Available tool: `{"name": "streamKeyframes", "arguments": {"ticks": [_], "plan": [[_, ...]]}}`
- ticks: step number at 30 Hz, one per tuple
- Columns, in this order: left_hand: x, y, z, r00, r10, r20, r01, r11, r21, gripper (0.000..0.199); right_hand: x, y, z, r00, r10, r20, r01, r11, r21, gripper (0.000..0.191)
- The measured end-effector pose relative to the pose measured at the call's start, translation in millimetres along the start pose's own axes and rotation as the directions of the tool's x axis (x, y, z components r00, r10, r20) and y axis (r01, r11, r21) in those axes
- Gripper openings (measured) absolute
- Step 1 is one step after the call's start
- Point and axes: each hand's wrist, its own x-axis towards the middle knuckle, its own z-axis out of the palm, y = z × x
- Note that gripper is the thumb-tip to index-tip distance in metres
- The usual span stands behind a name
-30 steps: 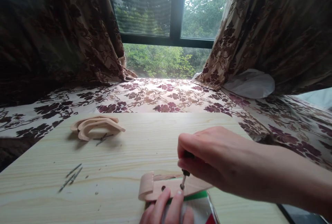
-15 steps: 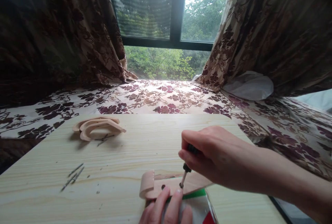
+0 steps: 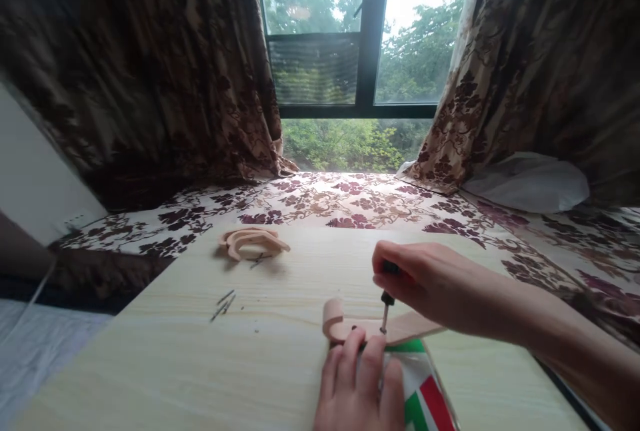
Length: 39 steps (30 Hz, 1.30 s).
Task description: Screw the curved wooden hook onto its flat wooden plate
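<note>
My right hand is closed around the dark handle of a screwdriver, which points down with its tip at a dark screw head in a pale wooden piece. This piece has a curled left end and a second dark screw or hole beside my fingers. My left hand lies palm down, fingers spread, with the fingertips pressing on the near edge of the wood. Beneath both is a flat package in green, white and red, partly covered by the hand.
Several curved wooden pieces lie at the back left of the light wooden table, with thin metal screws beside them. More long screws lie nearer. Behind are a floral-covered ledge, curtains and a window. A white bag rests at right.
The view has shifted left and tilted up, so everything sits farther right. The screwdriver stays upright at the same screw, and my left hand still presses on the wood.
</note>
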Motion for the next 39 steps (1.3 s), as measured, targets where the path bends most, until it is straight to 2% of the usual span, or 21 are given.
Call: {"name": "streamKeyframes", "arguments": {"ticks": [2, 3, 6, 8, 9, 12, 15, 16, 18, 20, 22, 24, 28, 31, 34, 37, 39], "plan": [[5, 5, -4.8, 0.987, -0.085, 0.137, 0.09, 0.996, -0.03, 0.032, 3, -1, 9, 0.998, 0.033, -0.045, -0.034, 0.999, -0.016, 0.012], [9, 8, -9.6, 0.97, -0.084, 0.226, 0.109, 0.989, -0.097, 0.038, 4, -2, 13, 0.996, 0.046, -0.071, -0.048, 0.999, -0.026, 0.011], [23, 17, -31.5, 0.843, -0.141, 0.52, 0.305, 0.92, -0.246, 0.074, 6, -7, 17, 0.991, 0.061, -0.117, -0.071, 0.994, -0.079, 0.011], [29, 21, -46.7, 0.771, -0.169, 0.614, 0.41, 0.87, -0.275, 0.079, 6, -12, 15, 0.991, 0.072, -0.113, -0.086, 0.988, -0.125, 0.009], [30, 22, -52.6, 0.758, -0.181, 0.627, 0.439, 0.853, -0.284, 0.077, 6, -14, 14, 0.991, 0.078, -0.106, -0.093, 0.985, -0.142, 0.007], [26, 24, -58.5, 0.771, -0.202, 0.604, 0.46, 0.833, -0.308, 0.073, 3, -20, 8, 0.993, 0.084, -0.078, -0.096, 0.983, -0.159, 0.004], [10, 27, -46.5, 0.817, -0.184, 0.546, 0.409, 0.852, -0.326, 0.072, -3, -25, 6, 0.995, 0.074, -0.073, -0.085, 0.984, -0.156, 0.005], [4, 28, -39.7, 0.848, -0.171, 0.502, 0.373, 0.865, -0.337, 0.071, -6, -27, 7, 0.994, 0.073, -0.078, -0.085, 0.984, -0.158, 0.005], [-8, 30, -25.5, 0.913, -0.22, 0.344, 0.332, 0.89, -0.313, 0.065, -11, -30, 10, 0.993, 0.072, -0.096, -0.087, 0.982, -0.165, 0.007], [-15, 31, -14.8, 0.935, -0.241, 0.261, 0.314, 0.904, -0.29, 0.064, -14, -34, 14, 0.99, 0.072, -0.124, -0.093, 0.98, -0.177, 0.008], [-17, 32, -11.8, 0.937, -0.244, 0.25, 0.312, 0.905, -0.288, 0.066, -15, -36, 19, 0.985, 0.083, -0.152, -0.111, 0.976, -0.186, 0.009], [-14, 30, -18.2, 0.922, -0.234, 0.307, 0.329, 0.893, -0.306, 0.067, -15, -37, 24, 0.977, 0.116, -0.18, -0.15, 0.971, -0.187, 0.01], [0, 27, -48.6, 0.831, -0.183, 0.526, 0.405, 0.847, -0.344, 0.073, -15, -34, 33, 0.941, 0.243, -0.236, -0.287, 0.942, -0.174, 0.012], [6, 26, -65.2, 0.793, -0.164, 0.587, 0.435, 0.826, -0.357, 0.075, -17, -33, 31, 0.924, 0.295, -0.244, -0.342, 0.922, -0.181, 0.015], [4, 27, -60.2, 0.804, -0.168, 0.57, 0.431, 0.826, -0.364, 0.077, -19, -35, 20, 0.946, 0.254, -0.204, -0.295, 0.932, -0.209, 0.014], [-2, 27, -40.2, 0.847, -0.189, 0.498, 0.411, 0.827, -0.385, 0.072, -21, -38, 10, 0.975, 0.165, -0.149, -0.195, 0.955, -0.222, 0.016], [-5, 28, -29.9, 0.859, -0.212, 0.466, 0.409, 0.833, -0.374, 0.066, -20, -38, 11, 0.987, 0.111, -0.116, -0.133, 0.97, -0.205, 0.017]]}}
